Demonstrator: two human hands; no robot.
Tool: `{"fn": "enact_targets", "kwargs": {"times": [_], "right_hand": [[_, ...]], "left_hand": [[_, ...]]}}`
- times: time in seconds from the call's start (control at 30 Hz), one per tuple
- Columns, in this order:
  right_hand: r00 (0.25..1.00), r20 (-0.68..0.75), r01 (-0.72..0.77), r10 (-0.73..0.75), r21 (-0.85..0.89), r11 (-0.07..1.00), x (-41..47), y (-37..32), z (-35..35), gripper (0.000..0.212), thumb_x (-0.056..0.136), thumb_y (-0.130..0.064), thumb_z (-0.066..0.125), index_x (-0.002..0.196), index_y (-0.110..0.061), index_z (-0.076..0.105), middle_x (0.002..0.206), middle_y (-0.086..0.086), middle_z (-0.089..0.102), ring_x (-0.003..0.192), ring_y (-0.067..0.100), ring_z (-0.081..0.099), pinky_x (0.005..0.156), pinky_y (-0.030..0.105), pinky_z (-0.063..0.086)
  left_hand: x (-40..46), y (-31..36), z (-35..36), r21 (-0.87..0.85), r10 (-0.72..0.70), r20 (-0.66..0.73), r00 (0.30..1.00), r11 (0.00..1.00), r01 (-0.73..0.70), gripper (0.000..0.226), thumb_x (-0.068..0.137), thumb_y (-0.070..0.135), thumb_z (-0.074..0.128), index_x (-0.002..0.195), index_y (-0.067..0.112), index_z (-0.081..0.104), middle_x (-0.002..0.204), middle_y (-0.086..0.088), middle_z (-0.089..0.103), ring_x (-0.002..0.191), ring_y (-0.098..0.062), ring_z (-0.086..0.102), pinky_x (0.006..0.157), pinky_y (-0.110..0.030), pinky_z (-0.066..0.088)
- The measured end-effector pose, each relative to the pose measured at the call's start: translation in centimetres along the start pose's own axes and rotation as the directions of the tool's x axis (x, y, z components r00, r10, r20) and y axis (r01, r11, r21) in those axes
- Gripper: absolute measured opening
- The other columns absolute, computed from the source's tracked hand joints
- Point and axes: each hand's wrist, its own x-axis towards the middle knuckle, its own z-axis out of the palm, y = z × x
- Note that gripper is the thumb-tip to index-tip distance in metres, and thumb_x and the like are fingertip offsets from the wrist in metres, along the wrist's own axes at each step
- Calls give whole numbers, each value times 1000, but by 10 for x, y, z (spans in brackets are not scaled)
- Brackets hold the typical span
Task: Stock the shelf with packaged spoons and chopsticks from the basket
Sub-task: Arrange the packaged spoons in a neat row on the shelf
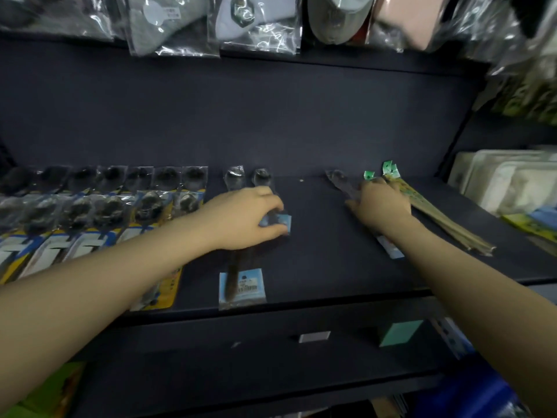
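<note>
The shelf point(316, 260) is dark navy, almost black. The spoon packs point(90, 236) on the left have yellow, blue and white cards, while the spoon pack point(241, 286) in the middle has a light blue card. The chopsticks point(446, 218) are pale tan with green tags.

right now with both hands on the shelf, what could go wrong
1. The spoon pack with the blue card lies at the shelf's front edge; the left forearm passing just beside it could knock it off.
2. The left hand grips another spoon pack close to its neighbours, so sliding it may skew the row.
3. The right hand rests across a spoon pack and touches the chopsticks; pulling back might drag both askew.
</note>
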Motion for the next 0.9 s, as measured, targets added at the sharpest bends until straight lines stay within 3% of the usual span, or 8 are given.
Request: {"fn": "enact_targets", "kwargs": {"times": [0.13, 0.27, 0.33, 0.43, 0.57, 0.7, 0.83, 0.9], "right_hand": [[977, 207, -66, 41, 114, 991, 4, 19, -5, 50, 83, -41, 62, 106, 3, 56, 106, 20, 62, 98, 35, 58, 71, 34, 40], [972, 233, -96, 35, 255, 962, 5, 19, -14, 33, 81, -19, 69, 104, 2, 58, 97, 18, 62, 96, 32, 62, 64, 28, 40], [952, 305, -134, 22, 352, 926, 6, 20, -14, 17, 78, -14, 69, 80, -1, 58, 75, 13, 59, 69, 28, 60, 50, 24, 37], [913, 406, -187, -36, 495, 848, 5, 29, -13, 22, 72, -10, 66, 57, -5, 51, 37, 5, 50, 31, 17, 44, 40, 16, 32], [878, 437, -176, -196, 675, 716, -5, 40, -21, 24, 76, -15, 65, 58, -8, 50, 53, 6, 47, 45, 17, 45, 48, 23, 34], [852, 375, -221, -366, 891, 397, -17, 47, -30, 28, 84, -11, 60, 57, -10, 53, 44, -1, 47, 38, 7, 44, 38, 15, 35], [874, 218, -33, -433, 918, 395, -22, 52, -29, 28, 85, -17, 63, 60, -8, 53, 46, 2, 43, 36, 6, 38, 37, 14, 32], [887, 150, 35, -436, 920, 390, -21, 56, -26, 23, 83, -18, 66, 66, -8, 56, 49, 3, 45, 37, 5, 39, 40, 16, 33]], "left_hand": [[27, 29, 1, -201, -4, -47, 999, 980, -5, 35, 86, 37, 55, 113, 16, 59, 114, -1, 61, 97, -12, 57, 89, -27, 46], [44, 55, 5, -371, -9, 101, 995, 928, 46, 37, 86, 32, 57, 120, 18, 55, 119, 2, 62, 101, -9, 60, 88, -21, 44], [50, 65, 7, -439, -30, 168, 985, 893, 103, 38, 87, 31, 58, 121, 17, 55, 121, 3, 62, 108, -10, 59, 96, -24, 44], [57, 77, 15, -547, -134, 180, 974, 810, 213, 32, 87, 29, 57, 115, 13, 61, 115, -2, 65, 107, -16, 61, 98, -28, 46], [70, 88, 25, -738, -324, 268, 907, 537, 409, 32, 92, 28, 49, 110, 5, 61, 110, -13, 65, 104, -21, 63, 92, -30, 51], [78, 108, 26, -894, -378, 297, 877, 214, 395, 43, 93, 38, 46, 109, 2, 62, 102, -14, 69, 94, -20, 67, 82, -27, 54], [85, 120, 25, -925, -496, 92, 863, 278, 259, 18, 90, 28, 54, 81, 16, 64, 75, -2, 68, 61, -7, 64, 61, -17, 49], [87, 119, 24, -931, -535, 85, 840, 257, 258, 13, 87, 23, 60, 77, 15, 63, 68, 1, 67, 51, -2, 62, 55, -14, 48]]}}
